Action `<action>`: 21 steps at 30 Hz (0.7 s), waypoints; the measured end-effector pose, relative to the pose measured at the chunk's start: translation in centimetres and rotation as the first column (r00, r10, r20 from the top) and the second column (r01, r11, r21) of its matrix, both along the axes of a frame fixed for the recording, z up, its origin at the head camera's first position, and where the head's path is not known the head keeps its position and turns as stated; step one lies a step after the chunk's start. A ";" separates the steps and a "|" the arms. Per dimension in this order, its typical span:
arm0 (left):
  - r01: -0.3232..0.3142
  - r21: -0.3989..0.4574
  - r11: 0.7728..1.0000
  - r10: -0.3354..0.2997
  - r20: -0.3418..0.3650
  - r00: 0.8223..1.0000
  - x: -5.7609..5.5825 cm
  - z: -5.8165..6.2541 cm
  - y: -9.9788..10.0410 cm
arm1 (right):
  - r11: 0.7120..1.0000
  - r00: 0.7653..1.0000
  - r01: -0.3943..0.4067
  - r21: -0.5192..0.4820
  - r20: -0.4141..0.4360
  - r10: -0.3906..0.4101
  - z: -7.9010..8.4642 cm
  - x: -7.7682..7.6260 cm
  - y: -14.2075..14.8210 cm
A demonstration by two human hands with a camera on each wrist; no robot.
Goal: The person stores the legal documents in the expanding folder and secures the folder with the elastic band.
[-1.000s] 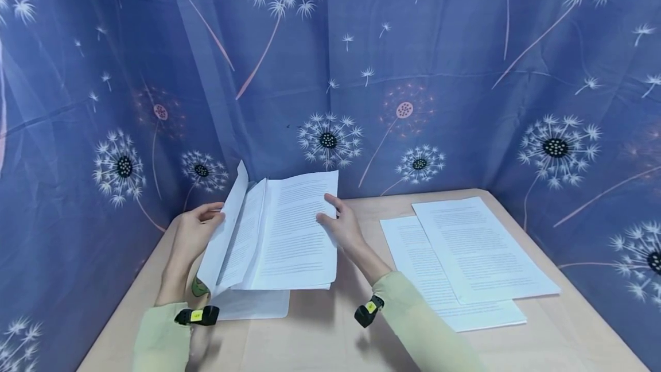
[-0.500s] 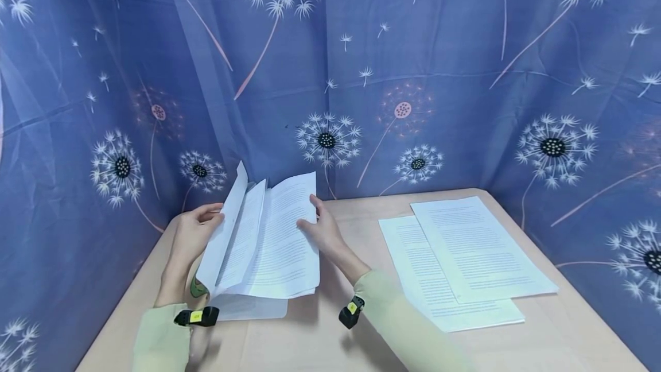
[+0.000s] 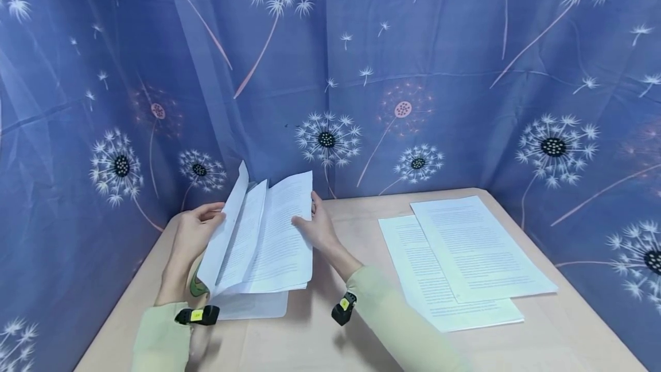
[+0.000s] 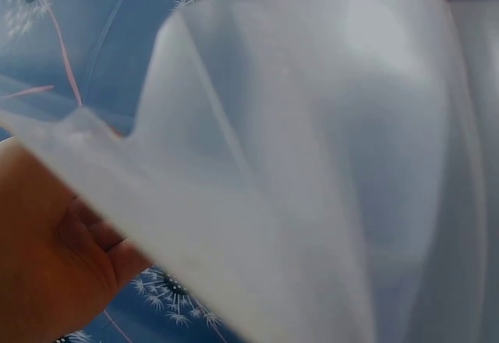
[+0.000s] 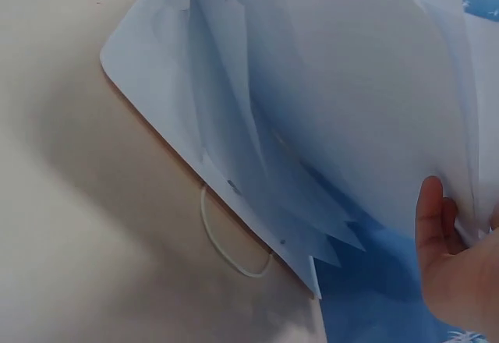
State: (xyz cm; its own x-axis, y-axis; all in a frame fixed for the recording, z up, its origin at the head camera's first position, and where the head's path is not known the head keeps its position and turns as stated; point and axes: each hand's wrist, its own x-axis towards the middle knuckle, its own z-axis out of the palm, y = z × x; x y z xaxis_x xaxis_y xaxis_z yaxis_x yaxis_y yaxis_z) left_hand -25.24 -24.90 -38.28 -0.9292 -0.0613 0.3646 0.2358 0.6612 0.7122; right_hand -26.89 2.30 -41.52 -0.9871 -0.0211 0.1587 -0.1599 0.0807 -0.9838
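Note:
At the left of the table, a whitish plastic file folder (image 3: pixel 253 306) with several translucent pockets stands spread open. My left hand (image 3: pixel 193 234) pinches its raised left flap (image 3: pixel 227 228) between thumb and fingers; in the left wrist view the blurred translucent plastic (image 4: pixel 312 164) hides the fingertips. My right hand (image 3: pixel 321 227) grips the right edge of a printed sheaf of paper (image 3: pixel 284 234), thumb on the front and fingers behind. That sheaf leans at the folder's opening, its lower edge overlapping the folder. More printed sheets (image 3: pixel 244 240) show behind the flap. A white elastic loop (image 5: pixel 226 253) hangs from the folder.
Two overlapping stacks of printed paper lie at the right: an upper stack (image 3: pixel 490 251) and a lower stack (image 3: pixel 418 268) partly under it. A blue curtain (image 3: pixel 361 96) with dandelion prints surrounds the beige table (image 3: pixel 289 349). Black bands sit on both wrists.
My right hand has moved left with the sheaf, bringing it closer to the folder's flap; the move slows in the last half second. My left hand stays in place on the flap.

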 end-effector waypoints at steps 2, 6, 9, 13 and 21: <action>0.003 -0.003 1.000 -0.003 0.000 1.000 -0.1 0.0 0.0 | 1.000 1.000 -0.003 -0.029 0.003 0.003 -0.3 -0.1 -0.4; 0.009 -0.001 1.000 -0.009 0.001 1.000 -0.2 -0.1 0.1 | 0.997 1.000 -0.028 -0.077 0.001 0.028 0.2 0.2 -0.8; 0.011 -0.003 1.000 -0.011 0.000 1.000 -0.2 -0.1 0.1 | 0.992 1.000 -0.018 -0.123 -0.005 0.017 0.2 0.1 -1.4; 0.010 -0.008 1.000 -0.010 -0.006 1.000 -0.3 -0.1 0.1 | 0.987 0.998 0.060 -0.151 -0.024 -0.064 -0.7 -0.5 -2.4; 0.002 -0.010 1.000 -0.003 -0.014 1.000 -0.2 0.0 0.1 | 0.996 0.998 0.068 -0.058 -0.014 -0.069 -1.5 0.0 -3.4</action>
State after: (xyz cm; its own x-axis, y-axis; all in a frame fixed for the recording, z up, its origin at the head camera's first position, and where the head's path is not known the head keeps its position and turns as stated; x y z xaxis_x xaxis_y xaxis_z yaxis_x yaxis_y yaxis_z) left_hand -25.44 -24.79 -38.25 -0.9242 -0.0554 0.3778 0.2471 0.6674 0.7025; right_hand -26.92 -1.05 -43.04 -0.9832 0.0560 0.1738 -0.1720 0.0353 -0.9845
